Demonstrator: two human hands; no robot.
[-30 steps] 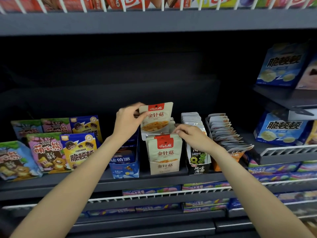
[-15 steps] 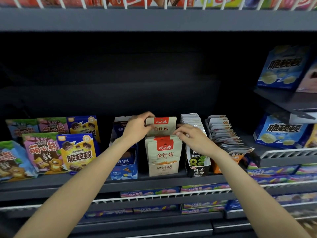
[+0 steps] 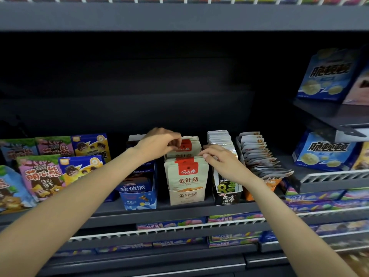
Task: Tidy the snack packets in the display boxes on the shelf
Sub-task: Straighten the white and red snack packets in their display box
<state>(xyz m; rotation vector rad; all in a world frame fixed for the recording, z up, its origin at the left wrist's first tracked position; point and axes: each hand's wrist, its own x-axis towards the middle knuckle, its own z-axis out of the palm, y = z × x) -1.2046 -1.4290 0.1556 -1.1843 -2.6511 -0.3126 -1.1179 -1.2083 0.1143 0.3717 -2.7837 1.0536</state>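
A beige display box [image 3: 186, 196] stands mid-shelf, filled with beige packets with red tops [image 3: 186, 172]. My left hand [image 3: 159, 143] pinches the red top of a rear packet [image 3: 186, 147] that sits low among the others in the box. My right hand [image 3: 221, 161] rests at the box's right side, its fingertips touching the top edges of the front packets. To the right stands a black seaweed box [image 3: 227, 196] with upright packets, and further right an orange box [image 3: 265, 180] whose packets [image 3: 259, 156] lean backwards in a fan.
A blue box [image 3: 137, 194] stands left of the beige one. Cartoon biscuit bags [image 3: 42, 174] fill the left shelf. Blue bags [image 3: 323, 154] sit on racks at right. A wire rail [image 3: 169, 228] fronts candy rows below. The upper shelf [image 3: 179, 15] overhangs.
My left hand has lowered the raised beige packet down into the box behind the others. My right hand has stayed at the front packets' top edge.
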